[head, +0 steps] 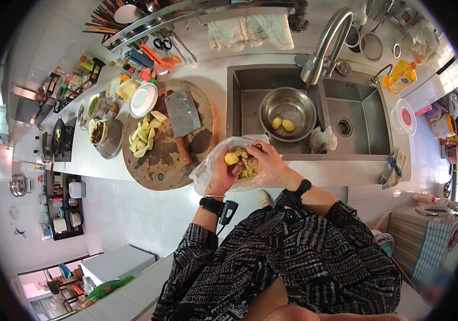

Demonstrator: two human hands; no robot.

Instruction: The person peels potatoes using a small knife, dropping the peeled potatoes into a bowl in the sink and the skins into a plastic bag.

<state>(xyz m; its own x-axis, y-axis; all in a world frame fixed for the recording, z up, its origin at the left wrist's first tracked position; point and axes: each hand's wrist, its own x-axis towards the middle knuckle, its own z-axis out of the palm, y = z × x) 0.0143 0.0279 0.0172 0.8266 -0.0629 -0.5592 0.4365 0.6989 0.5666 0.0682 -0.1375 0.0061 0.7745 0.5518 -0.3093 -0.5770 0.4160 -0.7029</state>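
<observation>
My left hand (221, 173) holds a yellow potato (232, 159), its peeled flesh showing between the fingers and thumb. Close beside it, my right hand (272, 161) has its fingers bent around a small dark object (258, 147), mostly hidden, so its kind is unclear. Beneath both hands an open clear plastic bag (209, 162) lies at the counter's front edge, with yellowish peelings (249, 171) inside. Two peeled potatoes (283, 124) lie in a steel bowl (267, 100) in the left sink basin (247, 80).
Left of the bag, a round wooden chopping board (153, 172) bears a cleaver (183, 112), pale green vegetable chunks (144, 136) and a white dish (143, 100). A curved faucet (329, 40) arches over the sink. A crumpled cloth (323, 139) sits by the basin divider.
</observation>
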